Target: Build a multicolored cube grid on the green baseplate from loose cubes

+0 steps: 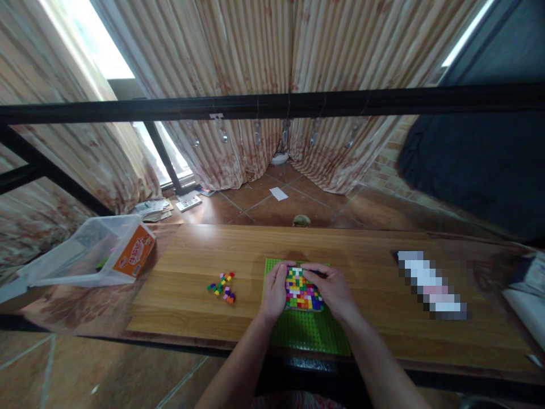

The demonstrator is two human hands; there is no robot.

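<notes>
A block panel [303,291] made of many small coloured bricks lies over a green studded baseplate [310,332] in front of me. My left hand [276,287] grips the panel's left edge, thumb along its side. On the other side, my right hand [334,287] holds the upper right edge, with its thumb on the top bricks. The fingertips of both hands are partly hidden behind the panel's far edge. To the left, a loose group of small coloured bricks [222,287] rests on the wooden table [187,318].
A clear plastic bin [89,250] with an orange label stands at the table's left end. A pixelated flat object [432,287] lies on the right. Beyond the table are a black metal bar [264,106] with hanging clips, striped curtains [238,57] and papers [153,209] on the floor.
</notes>
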